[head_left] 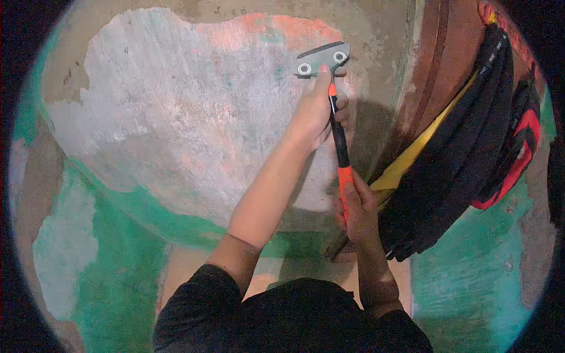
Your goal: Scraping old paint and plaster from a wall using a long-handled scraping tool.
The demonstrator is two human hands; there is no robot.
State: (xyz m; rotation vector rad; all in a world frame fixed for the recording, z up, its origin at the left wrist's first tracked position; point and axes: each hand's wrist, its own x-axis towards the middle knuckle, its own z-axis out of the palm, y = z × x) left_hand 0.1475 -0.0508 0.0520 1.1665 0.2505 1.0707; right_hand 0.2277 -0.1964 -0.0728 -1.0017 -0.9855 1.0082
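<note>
A long-handled scraper with an orange and black handle slants across the middle of the view. Its grey metal head has two round bolts and a dark blade along the top edge, angled up toward the right. My left hand is wrapped round the upper handle, thumb lying against the head. Lower down, my right hand grips the orange end of the handle. Behind the tool is a wall with a large patch of pale grey-white, tinged orange along its top; whether the blade touches it I cannot tell.
At the right hang dark garments with yellow and red parts, close to my right hand. A reddish-brown panel stands behind them. Green paint borders the pale patch below, and worn green surfaces spread at both lower sides.
</note>
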